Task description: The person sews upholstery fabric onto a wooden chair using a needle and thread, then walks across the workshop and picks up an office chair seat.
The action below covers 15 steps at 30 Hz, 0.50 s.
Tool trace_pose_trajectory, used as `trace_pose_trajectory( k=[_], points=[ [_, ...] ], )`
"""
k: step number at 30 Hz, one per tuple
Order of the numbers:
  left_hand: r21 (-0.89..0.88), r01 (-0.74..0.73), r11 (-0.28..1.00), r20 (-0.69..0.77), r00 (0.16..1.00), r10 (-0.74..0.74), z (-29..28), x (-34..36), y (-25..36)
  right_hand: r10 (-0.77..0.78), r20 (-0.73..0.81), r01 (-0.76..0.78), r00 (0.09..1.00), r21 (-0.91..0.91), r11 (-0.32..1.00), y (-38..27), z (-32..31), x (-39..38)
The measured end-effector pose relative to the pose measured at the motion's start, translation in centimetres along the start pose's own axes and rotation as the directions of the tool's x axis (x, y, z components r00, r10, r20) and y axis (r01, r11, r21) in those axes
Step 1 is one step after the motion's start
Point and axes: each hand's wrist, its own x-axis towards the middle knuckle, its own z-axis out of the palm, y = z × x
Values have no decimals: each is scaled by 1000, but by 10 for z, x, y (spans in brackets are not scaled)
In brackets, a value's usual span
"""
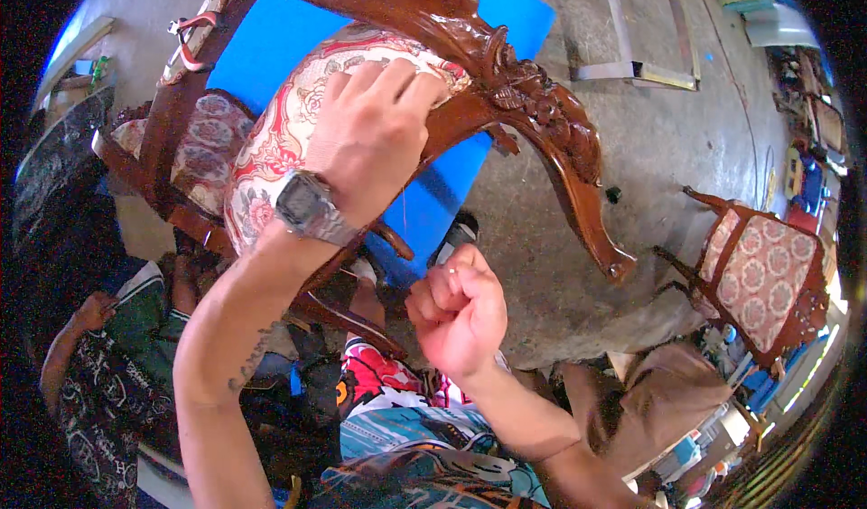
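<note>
A chair of glossy dark brown wood lies tipped in front of me, with a carved crest on its curved front rail (533,93). Its padded seat (280,121) is covered in cream and red floral fabric. My left hand (375,121), a watch on its wrist, presses on the seat by the rail; its fingers are curled and their tips hidden. My right hand (461,315) is raised below the rail, apart from the chair, with its fingers closed in a pinch. What it holds is too small to name. A faint thread-like line (404,204) shows between the hands.
A blue sheet or board (506,12) lies under the chair. Another floral chair (768,274) stands at the right, and a metal frame (632,71) at the far right. A person in dark patterned clothes (99,401) is close at my left. Brown cloth (659,401) lies near right.
</note>
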Motion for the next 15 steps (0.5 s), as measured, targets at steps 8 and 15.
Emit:
trace_pose_trajectory(
  k=[8, 15],
  points=[
    [89, 52, 995, 51, 997, -56, 10, -14, -21, 218, -203, -208, 954, 71, 976, 30, -24, 20],
    [-10, 145, 989, 2, 989, -145, 17, -20, -17, 205, -202, -199, 958, 51, 979, 31, -28, 26]
  ],
)
